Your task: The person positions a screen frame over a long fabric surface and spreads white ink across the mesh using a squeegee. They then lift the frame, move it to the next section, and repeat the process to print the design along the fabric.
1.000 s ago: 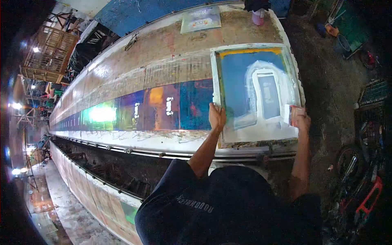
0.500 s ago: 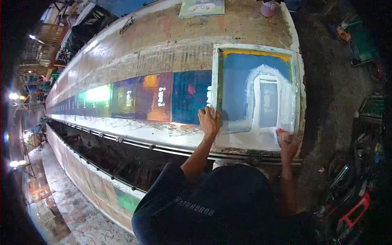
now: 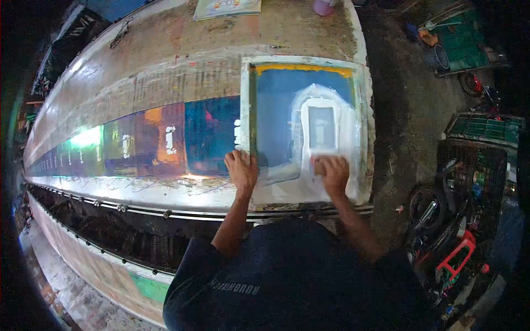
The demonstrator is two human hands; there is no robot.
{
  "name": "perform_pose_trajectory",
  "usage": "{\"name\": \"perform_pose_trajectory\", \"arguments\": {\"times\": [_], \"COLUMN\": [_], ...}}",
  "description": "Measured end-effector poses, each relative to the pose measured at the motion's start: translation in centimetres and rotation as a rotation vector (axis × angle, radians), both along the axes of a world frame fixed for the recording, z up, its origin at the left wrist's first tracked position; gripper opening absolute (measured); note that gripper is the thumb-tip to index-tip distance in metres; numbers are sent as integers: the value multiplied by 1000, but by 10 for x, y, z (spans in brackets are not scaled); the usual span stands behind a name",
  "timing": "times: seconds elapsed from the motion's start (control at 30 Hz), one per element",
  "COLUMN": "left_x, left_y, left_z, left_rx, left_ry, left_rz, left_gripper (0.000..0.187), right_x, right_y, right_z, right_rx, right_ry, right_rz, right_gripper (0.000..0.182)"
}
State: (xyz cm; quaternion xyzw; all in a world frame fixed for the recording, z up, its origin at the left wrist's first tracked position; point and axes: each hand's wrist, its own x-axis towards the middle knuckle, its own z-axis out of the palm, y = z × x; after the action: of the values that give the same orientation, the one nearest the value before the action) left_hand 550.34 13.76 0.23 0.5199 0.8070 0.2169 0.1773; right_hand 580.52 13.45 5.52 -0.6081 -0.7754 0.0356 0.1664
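A screen printing frame [image 3: 364, 138] with pale bars lies flat at the near right end of the long table. Its blue mesh [image 3: 276, 105] has a yellow-orange strip along the far edge. White ink [image 3: 287, 190] covers its near part and rings a small rectangular window. My left hand [image 3: 241, 170] grips the frame's left bar with bent fingers. Over the mesh, just below the window, my right hand [image 3: 333, 174] is closed and blurred; what it holds is hidden, apart from a small reddish patch by the fingers.
A row of dark, colourful printed panels [image 3: 212, 135] runs left along the table [image 3: 165, 71]. A pink tub [image 3: 324, 6] and a pale printed sheet [image 3: 227, 7] stand at the far side. Metal rails [image 3: 167, 214] edge the table near me. Clutter with a red frame [image 3: 457, 256] fills the right.
My right hand has moved left and slightly away from me, from the frame's near right corner to below the window. My left hand stays on the left bar. The view has shifted right.
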Motion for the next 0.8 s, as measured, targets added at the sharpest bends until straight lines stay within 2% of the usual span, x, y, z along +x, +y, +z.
{"name": "perform_pose_trajectory", "arguments": {"times": [0.03, 0.13, 0.17, 0.2, 0.23, 0.3, 0.33, 0.37, 0.4, 0.43, 0.47, 0.5, 0.53, 0.57, 0.6, 0.63, 0.7, 0.77, 0.8], "left_x": [1, 3, 1, -4, -2, 2, 1, 2, 5, 7, 5, 1, 12, 22, 29, 34, 43, 47, 57], "left_y": [0, 1, 0, -3, -1, 1, 4, 3, 2, -1, -6, -16, -29, -47, -63, -87, -140, -207, -240], "left_z": [0, 3, 6, -12, -6, 5, 9, 13, 28, 35, 21, 23, 35, 48, 75, 94, 71, 68, 72], "left_rx": [7, 32, 12, 62, 77, -71, -86, -75, -31, 12, 97, 129, 211, 289, 228, 162, 595, 317, 377], "left_ry": [43, 88, 105, 123, 130, 135, 42, 48, -160, -368, -301, -358, -336, -316, -378, -440, -908, -225, -254], "left_rz": [-9, -33, -30, -38, -31, 76, 69, 84, 112, 138, 149, 127, 207, 287, 317, 352, 848, 614, 676], "left_gripper": [40, 39, 38, 40, 40, 40, 36, 36, 35, 33, 30, 34, 38, 43, 46, 50, 46, 45, 42], "right_x": [10, 25, 34, 43, 57, 86, 96, 107, 113, 119, 125, 128, 106, 124, 118, 107, 99, 82, 64], "right_y": [-33, -52, -42, -34, -28, -15, -15, -18, -21, -21, -15, -9, -2, 1, 4, 12, 24, 36, 44], "right_z": [-12, 4, 17, 26, 18, 1, 0, -1, 0, -6, -14, -19, 36, -15, 13, 60, -9, -47, -62], "right_rx": [-183, -251, -289, -327, -102, -160, -148, -356, -579, -588, -622, -654, -579, -670, -684, -748, -492, -807, -813], "right_ry": [-4, 38, 43, 47, 27, 544, 552, 917, 1272, 1275, 1160, 1043, 1024, 1977, 1296, 1160, 889, 944, 1014], "right_rz": [-38, -13, 33, 82, 56, -254, -238, -544, -856, -842, -859, -873, -950, -937, -488, -500, -467, -242, -130], "right_gripper": [36, 37, 25, 13, 9, 27, 27, 25, 24, 24, 27, 31, 25, 21, 19, 26, 46, 65, 48]}}
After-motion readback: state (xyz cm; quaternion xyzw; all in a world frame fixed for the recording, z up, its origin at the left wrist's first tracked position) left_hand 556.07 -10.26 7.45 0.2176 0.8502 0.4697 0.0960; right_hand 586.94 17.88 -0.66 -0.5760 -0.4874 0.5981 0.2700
